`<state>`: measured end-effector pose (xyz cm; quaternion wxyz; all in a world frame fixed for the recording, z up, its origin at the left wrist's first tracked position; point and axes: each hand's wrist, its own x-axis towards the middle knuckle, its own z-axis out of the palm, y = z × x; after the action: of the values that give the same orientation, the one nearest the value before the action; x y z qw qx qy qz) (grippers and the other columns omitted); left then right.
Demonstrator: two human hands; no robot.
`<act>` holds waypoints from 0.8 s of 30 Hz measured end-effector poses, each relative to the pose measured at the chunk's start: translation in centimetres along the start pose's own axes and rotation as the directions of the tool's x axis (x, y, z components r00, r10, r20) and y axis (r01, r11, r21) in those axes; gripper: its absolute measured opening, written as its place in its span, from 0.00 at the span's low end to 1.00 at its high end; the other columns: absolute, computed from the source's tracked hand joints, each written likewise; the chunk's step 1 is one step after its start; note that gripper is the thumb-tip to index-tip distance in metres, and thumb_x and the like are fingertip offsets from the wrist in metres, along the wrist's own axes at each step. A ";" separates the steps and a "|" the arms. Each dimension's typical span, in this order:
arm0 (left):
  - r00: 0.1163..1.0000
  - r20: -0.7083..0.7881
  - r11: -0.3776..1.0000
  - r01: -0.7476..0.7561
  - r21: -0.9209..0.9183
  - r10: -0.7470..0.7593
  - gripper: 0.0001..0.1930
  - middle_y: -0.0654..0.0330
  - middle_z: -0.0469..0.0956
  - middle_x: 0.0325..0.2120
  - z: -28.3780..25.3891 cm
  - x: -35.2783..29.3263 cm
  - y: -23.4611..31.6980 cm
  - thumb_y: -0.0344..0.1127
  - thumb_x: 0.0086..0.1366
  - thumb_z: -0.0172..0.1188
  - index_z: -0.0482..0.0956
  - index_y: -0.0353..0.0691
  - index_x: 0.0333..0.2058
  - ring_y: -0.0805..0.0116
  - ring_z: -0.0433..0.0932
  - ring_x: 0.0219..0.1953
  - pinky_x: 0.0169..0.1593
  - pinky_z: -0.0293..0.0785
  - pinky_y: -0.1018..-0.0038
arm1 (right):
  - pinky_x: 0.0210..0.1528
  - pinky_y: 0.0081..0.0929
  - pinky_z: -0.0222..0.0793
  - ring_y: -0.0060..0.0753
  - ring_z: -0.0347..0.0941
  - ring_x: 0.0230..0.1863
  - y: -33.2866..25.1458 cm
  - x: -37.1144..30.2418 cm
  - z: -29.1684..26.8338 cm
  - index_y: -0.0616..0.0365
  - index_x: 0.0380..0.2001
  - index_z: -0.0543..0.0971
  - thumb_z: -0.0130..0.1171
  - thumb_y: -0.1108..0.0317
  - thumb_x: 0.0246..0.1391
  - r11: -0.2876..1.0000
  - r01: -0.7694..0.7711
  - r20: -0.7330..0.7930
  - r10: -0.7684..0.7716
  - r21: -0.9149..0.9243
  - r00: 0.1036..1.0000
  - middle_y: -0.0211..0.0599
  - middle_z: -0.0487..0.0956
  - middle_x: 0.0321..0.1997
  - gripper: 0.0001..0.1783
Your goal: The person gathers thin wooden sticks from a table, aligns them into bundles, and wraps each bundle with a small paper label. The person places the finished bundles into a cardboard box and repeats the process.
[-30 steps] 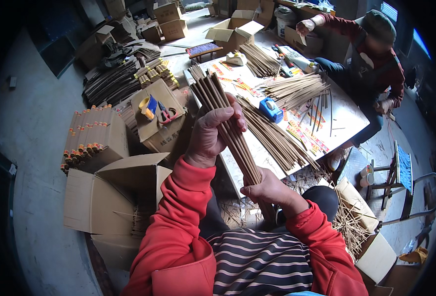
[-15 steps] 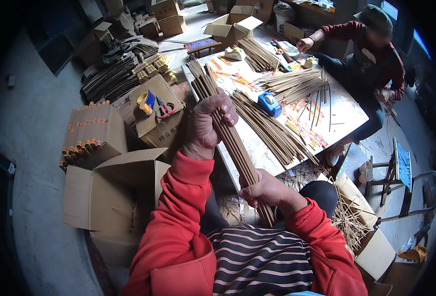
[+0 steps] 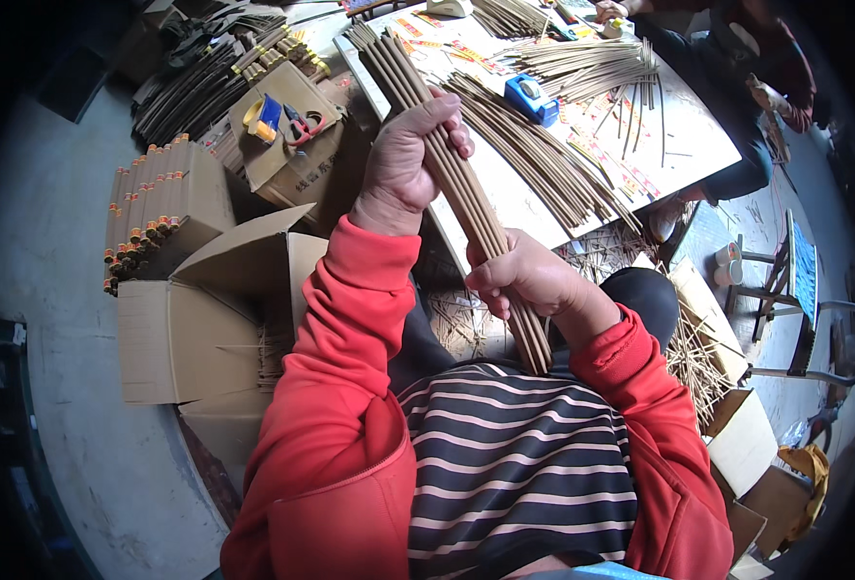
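Note:
A long bundle of thin brown incense sticks (image 3: pixel 463 198) slants in front of me, its lower end near my striped clothing. My left hand (image 3: pixel 410 159) is wrapped round the upper middle of the bundle, thumb across the sticks. Lower down, my right hand (image 3: pixel 526 275) grips the same bundle, with the stick ends poking out below. The bundle's far end reaches over the corner of the white table (image 3: pixel 703 145). Beside it on that table lies a row of loose incense sticks (image 3: pixel 539 159), near a blue tape dispenser (image 3: pixel 532 100).
An open cardboard box (image 3: pixel 157 333) stands to my left, behind it banded stick bundles (image 3: pixel 147 198). Scissors (image 3: pixel 304 128) and a tape roll (image 3: pixel 261 118) lie on another carton. Stick scraps (image 3: pixel 695 362) fill a box at right. A co-worker (image 3: pixel 756 58) sits across the table.
The view has tipped down, so the table and boxes sit higher in the picture. Both my hands keep their hold on the incense sticks, with little shift between them.

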<state>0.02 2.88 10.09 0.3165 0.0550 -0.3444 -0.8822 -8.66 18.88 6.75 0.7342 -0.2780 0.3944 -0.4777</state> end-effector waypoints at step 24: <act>0.997 0.055 0.982 -0.038 -0.183 0.049 0.03 0.64 0.68 0.17 -0.9 -2.6 -0.7 0.25 0.57 0.52 0.70 0.42 0.29 0.73 0.67 0.18 0.24 0.66 0.76 | 0.15 0.18 0.66 0.22 0.67 0.13 -0.3 0.3 0.3 0.62 0.24 0.68 0.58 0.73 0.41 0.970 -0.024 0.005 0.026 -0.243 1.000 0.31 0.70 0.16 0.09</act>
<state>2.00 4.30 8.59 0.3292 -0.0076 -0.2728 -0.9040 -8.44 18.48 7.06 0.7023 -0.3626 0.4503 -0.4153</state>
